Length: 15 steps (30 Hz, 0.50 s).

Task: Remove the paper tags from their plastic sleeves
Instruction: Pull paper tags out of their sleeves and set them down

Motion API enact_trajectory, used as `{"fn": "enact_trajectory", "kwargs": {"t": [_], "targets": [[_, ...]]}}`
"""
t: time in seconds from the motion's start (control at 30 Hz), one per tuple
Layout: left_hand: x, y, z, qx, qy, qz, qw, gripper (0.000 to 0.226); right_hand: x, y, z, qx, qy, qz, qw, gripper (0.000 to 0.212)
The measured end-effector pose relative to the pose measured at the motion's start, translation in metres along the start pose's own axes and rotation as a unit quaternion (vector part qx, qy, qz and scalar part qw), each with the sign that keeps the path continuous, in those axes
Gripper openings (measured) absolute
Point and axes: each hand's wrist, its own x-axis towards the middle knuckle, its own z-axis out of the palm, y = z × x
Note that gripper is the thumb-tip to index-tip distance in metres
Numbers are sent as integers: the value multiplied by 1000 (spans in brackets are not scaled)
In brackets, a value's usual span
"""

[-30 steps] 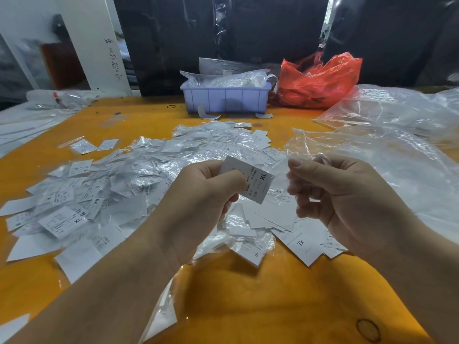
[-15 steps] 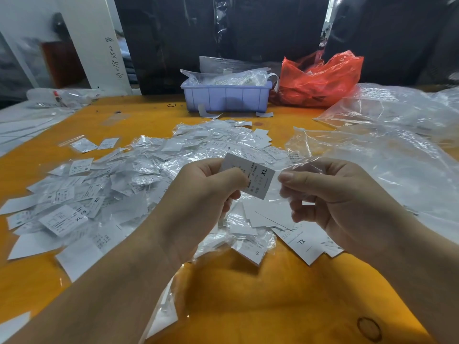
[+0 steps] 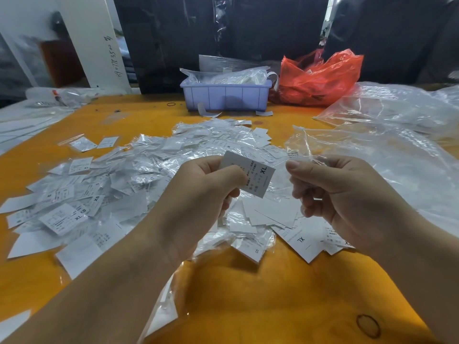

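From the head camera, above the heap of sleeved tags [image 3: 119,192] on the orange table [image 3: 248,294], the left hand [image 3: 198,202] pinches a paper tag [image 3: 250,175] (printed XL), while beside it the right hand [image 3: 342,194] pinches a clear plastic sleeve [image 3: 304,158].

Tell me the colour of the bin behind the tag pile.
Pale lilac-blue bin, best seen in the head view.

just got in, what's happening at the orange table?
A person is pulling paper tags out of plastic sleeves. The left hand pinches a white XL tag, already out; the right hand holds a clear sleeve just beside it. A big pile of tags and sleeves covers the table behind the hands, with a blue bin at the far edge.
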Motion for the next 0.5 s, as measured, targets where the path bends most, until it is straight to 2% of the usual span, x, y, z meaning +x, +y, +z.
{"fn": "enact_trajectory", "kwargs": {"t": [0.5], "targets": [[2,-3,-1,34,22,9,999,21,-1,-2,1,46,-19,-17,999,25]]}}
